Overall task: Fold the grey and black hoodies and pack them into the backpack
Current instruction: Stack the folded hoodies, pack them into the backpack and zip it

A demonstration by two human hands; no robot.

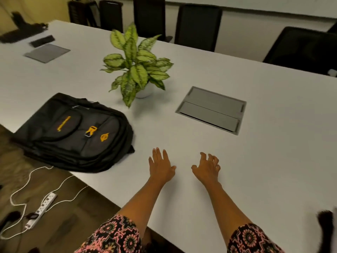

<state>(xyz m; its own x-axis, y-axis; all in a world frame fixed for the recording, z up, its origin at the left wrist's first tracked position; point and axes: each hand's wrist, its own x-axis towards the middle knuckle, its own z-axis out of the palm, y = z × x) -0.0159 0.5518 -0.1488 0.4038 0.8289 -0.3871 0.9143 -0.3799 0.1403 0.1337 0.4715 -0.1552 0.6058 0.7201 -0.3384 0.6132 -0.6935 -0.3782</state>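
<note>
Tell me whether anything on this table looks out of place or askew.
Nothing looks spilled or damaged. The one oddity is the backpack: it lies flat and askew at the left corner of the table, and its near side seems to hang over the edge.

Black sleeves (116, 234) patterned with pink floral medallions end above bare forearms (138, 203).

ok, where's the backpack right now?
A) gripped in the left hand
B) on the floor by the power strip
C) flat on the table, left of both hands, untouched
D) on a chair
C: the backpack lies flat on the table, off to the left of the left hand and the right hand. Both hands are empty and clear of it.
</note>
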